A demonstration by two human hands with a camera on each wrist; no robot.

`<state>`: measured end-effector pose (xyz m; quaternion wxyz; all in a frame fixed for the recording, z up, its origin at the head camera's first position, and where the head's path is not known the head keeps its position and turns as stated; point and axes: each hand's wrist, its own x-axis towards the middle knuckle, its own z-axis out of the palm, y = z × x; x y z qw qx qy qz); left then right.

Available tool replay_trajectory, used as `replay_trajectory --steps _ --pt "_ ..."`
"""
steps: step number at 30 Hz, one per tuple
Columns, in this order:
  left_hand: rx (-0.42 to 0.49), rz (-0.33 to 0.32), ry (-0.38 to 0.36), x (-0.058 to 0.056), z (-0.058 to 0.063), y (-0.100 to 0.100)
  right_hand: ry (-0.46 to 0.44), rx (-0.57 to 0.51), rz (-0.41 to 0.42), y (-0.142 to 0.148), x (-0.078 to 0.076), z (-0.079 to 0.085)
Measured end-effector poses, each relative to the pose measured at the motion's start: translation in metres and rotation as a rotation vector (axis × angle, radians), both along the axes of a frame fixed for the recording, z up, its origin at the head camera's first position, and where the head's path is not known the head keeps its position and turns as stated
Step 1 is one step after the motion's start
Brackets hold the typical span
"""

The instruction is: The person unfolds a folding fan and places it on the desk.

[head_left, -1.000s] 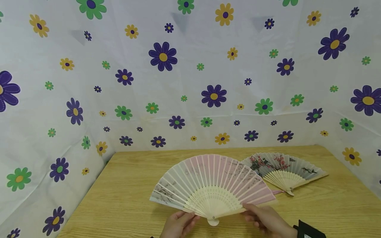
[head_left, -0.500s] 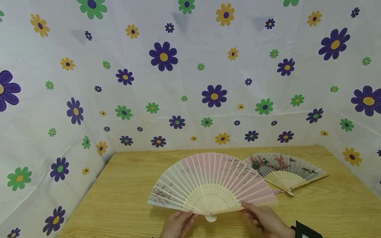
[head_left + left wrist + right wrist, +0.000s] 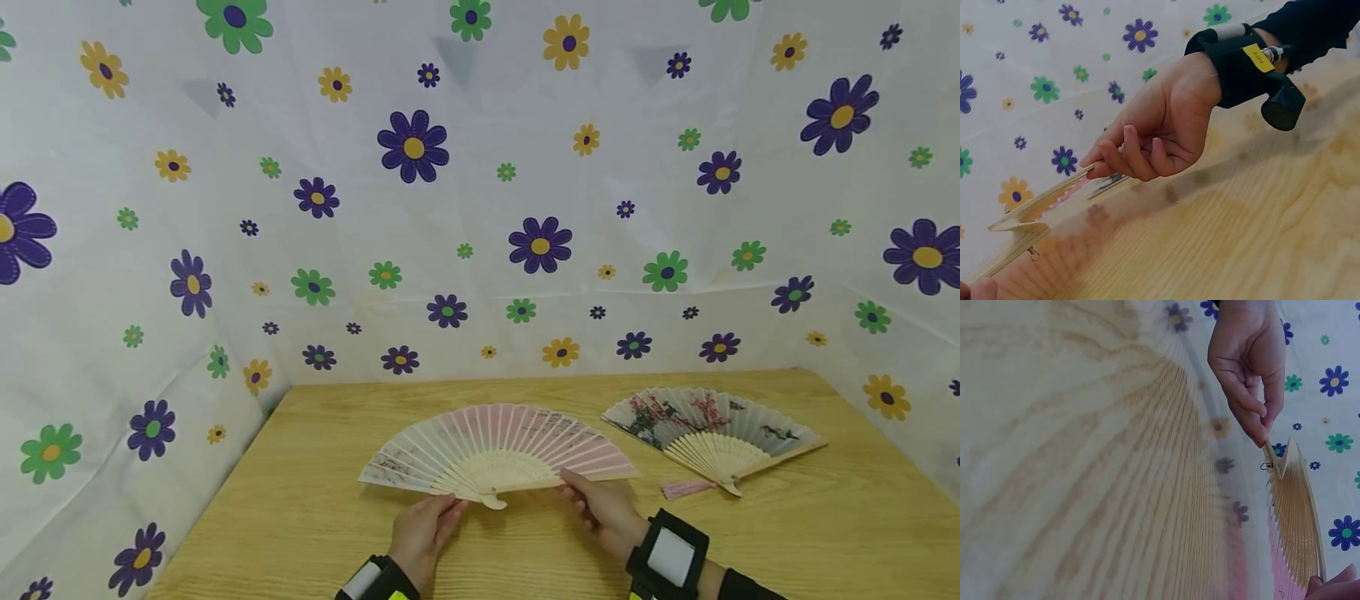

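Observation:
A spread pink-and-white folding fan (image 3: 487,442) with pale slatted ribs is held over the wooden table, pivot end toward the person. My left hand (image 3: 422,533) pinches its left guard stick between thumb and fingers. On the other guard, my right hand (image 3: 603,510) pinches in the same way. From the left wrist, the fan (image 3: 1025,228) appears nearly edge-on, with the right hand (image 3: 1154,125) at its far end. The right wrist view has the fan's ribs (image 3: 1294,512) side-on, the left hand (image 3: 1250,369) gripping near the pivot.
A second open fan (image 3: 720,433), grey with red blossoms, lies at the back right of the wooden table (image 3: 300,467). Its pink tassel (image 3: 686,489) lies toward the held fan. A white flower-print cloth (image 3: 465,200) encloses the back and sides.
Both hands have moved the pink fan left and farther from the person, and it now looks flatter. The second fan's left side and tassel have come into view.

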<state>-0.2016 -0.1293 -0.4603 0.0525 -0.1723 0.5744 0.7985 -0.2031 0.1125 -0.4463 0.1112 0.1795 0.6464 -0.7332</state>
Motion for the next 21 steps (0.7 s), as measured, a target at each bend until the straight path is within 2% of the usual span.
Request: replay_trajectory --steps 4,9,13,17,21 --pt "-0.018 0.033 -0.028 -0.007 -0.002 -0.002 -0.009 -0.005 -0.021 -0.007 -0.008 -0.006" --pt "-0.037 -0.004 -0.100 -0.006 -0.002 -0.002 -0.022 -0.003 -0.046 -0.006 -0.008 -0.013" --pt "-0.042 -0.034 -0.115 -0.003 0.000 -0.003 -0.041 -0.008 -0.038 -0.003 -0.008 -0.018" --pt "-0.063 -0.086 -0.130 0.002 0.001 -0.008 -0.068 -0.073 0.104 0.006 -0.004 -0.022" --pt "-0.058 -0.163 -0.155 0.012 0.003 -0.022 -0.125 -0.140 0.291 0.016 0.017 -0.014"
